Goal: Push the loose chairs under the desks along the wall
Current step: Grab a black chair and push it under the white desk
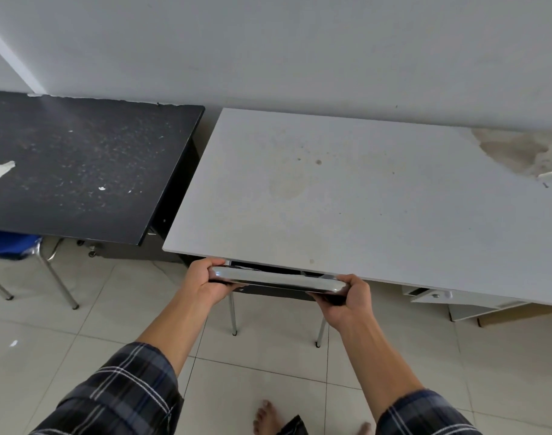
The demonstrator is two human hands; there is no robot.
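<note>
Two hands were seen clamped on the chrome backrest bar of a chair (277, 279) at the front edge of a white desk (378, 196). The left hand (207, 282) was wrapped around the left end of the bar, fingers curled over its far side, and the right hand (346, 298) was closed around the right end in the same way. Most of the chair was hidden beneath the desktop; only the bar, a dark strip of the back below it and two thin metal rear legs standing on the tiled floor (268, 365) could be made out. The white desk was set against a pale wall (299, 51), and its top was marked by faint stains and a patch of peeled surface at the far right corner. Beneath its right side a white drawer unit (450, 301) was partly visible.

Beside it on the left, apart by a narrow gap, a black desk (80, 164) was placed against the same wall, its top speckled and chipped. Under the black desk's front left edge a blue chair (14, 243) with metal legs was partly tucked, its seat lying half below the top. Plaid sleeves were pushed up on both forearms, and bare feet were visible on the tiles at the bottom of the view.
</note>
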